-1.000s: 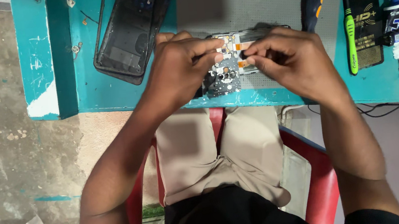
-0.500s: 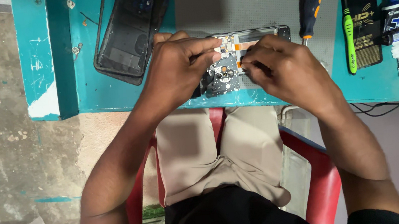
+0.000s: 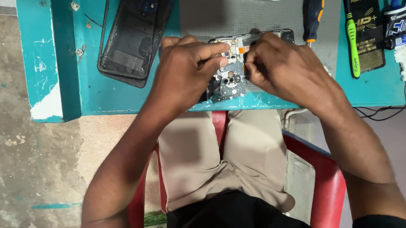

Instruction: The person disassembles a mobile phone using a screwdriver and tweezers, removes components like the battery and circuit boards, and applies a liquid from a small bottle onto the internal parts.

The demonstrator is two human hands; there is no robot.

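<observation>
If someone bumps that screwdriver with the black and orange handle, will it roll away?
Probably a little. The screwdriver has a rounded handle and lies loose on the flat grey mat, touching nothing, so a nudge would likely roll it. It looks stiff and fairly light.

Left hand (image 3: 186,73) and right hand (image 3: 286,70) gripping opened phone (image 3: 231,73) on grey mat (image 3: 272,11), screwdriver (image 3: 313,14) beside

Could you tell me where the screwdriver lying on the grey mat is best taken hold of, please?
Grip the screwdriver around its thick black-and-orange handle, coming from above. It lies flat on the grey mat, tip toward the person, just beyond the right hand, with bare mat either side.
</observation>
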